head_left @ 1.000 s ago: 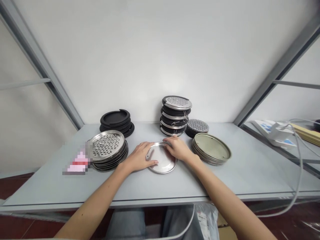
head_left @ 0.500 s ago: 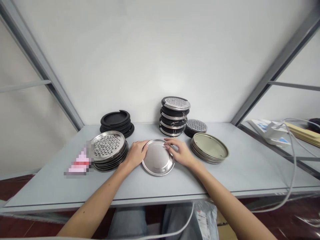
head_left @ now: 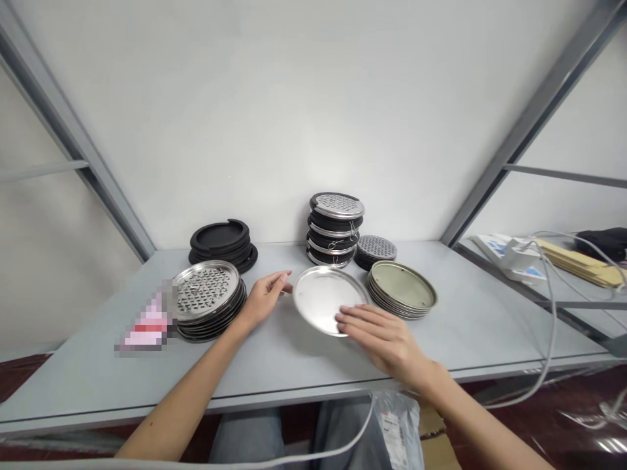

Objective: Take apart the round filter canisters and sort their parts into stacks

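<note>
A round, shiny metal lid (head_left: 321, 294) is raised and tilted above the middle of the table. My right hand (head_left: 379, 336) grips its near right edge, with the fingers lying across the top face and the thumb hidden. Just off the lid's left edge is my left hand (head_left: 264, 299), its fingers loosely bent and a little apart, with nothing seen in them. To the left stands a stack of round grater plates (head_left: 208, 294) with rough, perforated tops. A stack of olive-green round lids (head_left: 404, 287) sits to the right.
Black rings (head_left: 220, 238) are piled at the back left. Behind the lid rises a tall stack of assembled round graters (head_left: 336, 219) with wire loops. Smaller grater discs (head_left: 376, 251) stand beside it. A white cable (head_left: 553, 326) hangs at the right, near the metal frame (head_left: 470, 202).
The metal lid has come up off the table and tilted, shifting slightly right. My right hand has moved from its far edge to its near right edge. My left hand has drawn away.
</note>
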The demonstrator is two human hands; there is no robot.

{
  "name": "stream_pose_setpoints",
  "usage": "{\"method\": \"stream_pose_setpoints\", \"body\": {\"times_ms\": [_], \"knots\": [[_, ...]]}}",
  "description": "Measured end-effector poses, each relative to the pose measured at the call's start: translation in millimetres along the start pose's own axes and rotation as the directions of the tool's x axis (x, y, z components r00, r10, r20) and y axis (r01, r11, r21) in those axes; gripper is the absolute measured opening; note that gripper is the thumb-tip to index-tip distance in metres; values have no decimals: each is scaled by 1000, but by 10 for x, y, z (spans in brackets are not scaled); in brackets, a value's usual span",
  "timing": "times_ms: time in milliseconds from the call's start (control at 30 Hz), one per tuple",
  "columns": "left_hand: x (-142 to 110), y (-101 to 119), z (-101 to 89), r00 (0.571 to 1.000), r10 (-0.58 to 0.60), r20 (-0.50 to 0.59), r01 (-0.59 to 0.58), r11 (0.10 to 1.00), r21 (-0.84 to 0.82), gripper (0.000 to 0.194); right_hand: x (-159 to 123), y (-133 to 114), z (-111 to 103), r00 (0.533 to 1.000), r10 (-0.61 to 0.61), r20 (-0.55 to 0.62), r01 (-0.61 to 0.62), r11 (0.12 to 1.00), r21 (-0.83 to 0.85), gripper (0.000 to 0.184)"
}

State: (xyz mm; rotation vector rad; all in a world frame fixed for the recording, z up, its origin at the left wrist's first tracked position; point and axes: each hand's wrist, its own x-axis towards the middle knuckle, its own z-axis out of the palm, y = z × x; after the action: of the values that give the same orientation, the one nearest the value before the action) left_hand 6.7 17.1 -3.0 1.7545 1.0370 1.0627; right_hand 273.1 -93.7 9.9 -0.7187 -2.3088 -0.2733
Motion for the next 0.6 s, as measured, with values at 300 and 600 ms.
{"method": "stream_pose_setpoints", "body": {"times_ms": [300,600], "knots": [[-56,31,54,998,15,55,-20,996,89,49,-639,631,-469,799,523,-297,-592,769,-239,26],[-55,59,35,999,22,40,-26,993,112,45,-712,673,-336,802,596,-41,-591,782,-199,27]]}}
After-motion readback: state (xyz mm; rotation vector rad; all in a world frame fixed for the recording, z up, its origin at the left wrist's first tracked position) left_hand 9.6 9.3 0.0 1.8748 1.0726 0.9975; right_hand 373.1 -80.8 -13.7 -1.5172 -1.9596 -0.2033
